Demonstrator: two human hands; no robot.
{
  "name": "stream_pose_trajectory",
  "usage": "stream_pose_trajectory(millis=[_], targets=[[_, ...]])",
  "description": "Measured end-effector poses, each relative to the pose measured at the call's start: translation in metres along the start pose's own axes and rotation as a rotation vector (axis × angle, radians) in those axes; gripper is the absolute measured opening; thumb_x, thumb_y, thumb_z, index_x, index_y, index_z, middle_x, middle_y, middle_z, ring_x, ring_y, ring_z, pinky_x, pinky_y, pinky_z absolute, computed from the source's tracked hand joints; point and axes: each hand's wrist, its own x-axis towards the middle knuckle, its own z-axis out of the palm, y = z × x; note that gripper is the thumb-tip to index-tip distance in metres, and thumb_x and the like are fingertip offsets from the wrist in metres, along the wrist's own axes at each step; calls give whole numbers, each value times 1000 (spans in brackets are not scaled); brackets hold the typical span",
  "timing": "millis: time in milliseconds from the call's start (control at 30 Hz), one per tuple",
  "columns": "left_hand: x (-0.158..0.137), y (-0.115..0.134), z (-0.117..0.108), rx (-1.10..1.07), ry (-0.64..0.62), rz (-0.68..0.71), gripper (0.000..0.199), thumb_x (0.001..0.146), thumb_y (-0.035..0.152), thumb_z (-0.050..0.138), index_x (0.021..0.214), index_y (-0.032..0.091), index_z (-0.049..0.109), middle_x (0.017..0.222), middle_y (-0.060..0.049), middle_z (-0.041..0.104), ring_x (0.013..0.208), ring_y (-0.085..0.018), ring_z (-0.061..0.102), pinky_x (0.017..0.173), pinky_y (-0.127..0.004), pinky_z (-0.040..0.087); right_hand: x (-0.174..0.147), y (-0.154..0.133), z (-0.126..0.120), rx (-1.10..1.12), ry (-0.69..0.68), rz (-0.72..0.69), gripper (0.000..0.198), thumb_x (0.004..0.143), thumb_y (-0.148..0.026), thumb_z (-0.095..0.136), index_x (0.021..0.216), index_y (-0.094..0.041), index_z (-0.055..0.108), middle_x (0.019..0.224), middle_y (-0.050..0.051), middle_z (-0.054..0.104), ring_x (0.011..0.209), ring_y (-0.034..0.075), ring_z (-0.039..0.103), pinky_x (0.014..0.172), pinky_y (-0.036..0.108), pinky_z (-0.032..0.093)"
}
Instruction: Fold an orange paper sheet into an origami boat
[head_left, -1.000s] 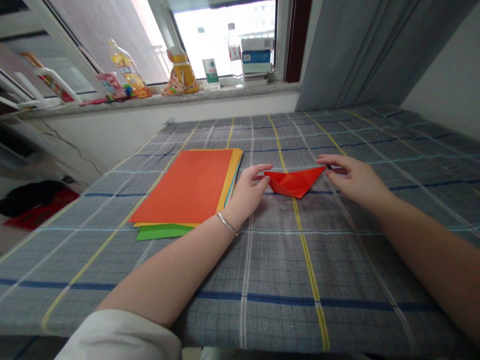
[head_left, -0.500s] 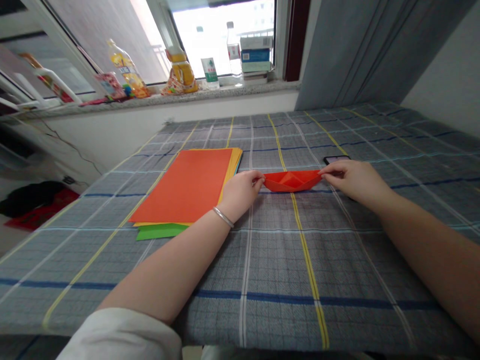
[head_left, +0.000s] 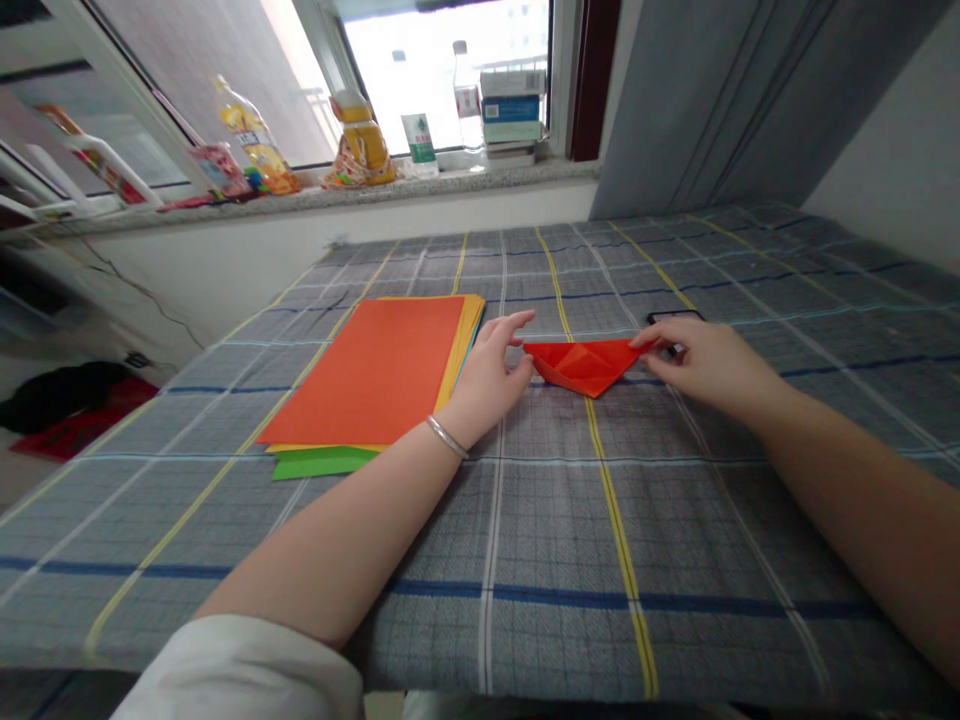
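A folded red paper boat (head_left: 583,366) lies over the checked cloth, its bottom edge pointing toward me. My right hand (head_left: 690,358) pinches the boat's right tip between thumb and fingers. At the other end, my left hand (head_left: 495,372) has its fingers spread, the thumb close to the left tip; whether it still touches the paper I cannot tell. A silver bangle (head_left: 447,437) circles my left wrist. Left of that hand lies a stack of coloured paper (head_left: 367,370), orange on top with yellow and green edges showing.
A phone (head_left: 673,316) lies partly hidden behind my right hand. The checked tablecloth (head_left: 555,520) covers the table. Along the windowsill (head_left: 480,178) stand an orange drink bottle (head_left: 255,138), a yellow jug (head_left: 364,140), a clear bottle (head_left: 466,100) and stacked boxes (head_left: 512,108).
My left hand has opened from its pinch on the boat's left tip, fingers lifting apart. The boat's lower edge has swung down toward me into a point. The right hand keeps its grip.
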Motion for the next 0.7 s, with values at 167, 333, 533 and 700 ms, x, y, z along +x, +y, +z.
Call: stream_pose_trajectory(millis=[167,333,533,700], targets=[[6,-8,4,-219,100,-234,49,80,11,55,128,21,52,129,-10,56,99,-17,61,85,-31,50,-1,-8,-6,19,100,157,13,79,-34,63,83,-27,72,78,3,71,64,20,63,63,37,48],[7,-11,5,-255,115,-296,43,80,11,55,122,18,54,126,-10,57,95,-16,61,84,-31,49,-6,-26,-8,-175,92,160,14,78,-38,64,83,-27,72,75,2,70,65,22,62,56,35,40],[4,-7,8,-227,68,-291,39,80,11,54,118,18,57,128,-9,58,97,-17,62,81,-30,50,-12,-53,6,-248,40,25,16,83,-37,60,81,-26,71,76,3,71,72,23,64,58,34,39],[-1,-9,9,-116,0,-136,33,82,12,54,114,19,62,123,-9,58,103,-19,60,85,-32,50,-13,-64,10,-103,2,4,20,83,-41,60,88,-25,71,71,1,69,67,20,62,58,33,39]])
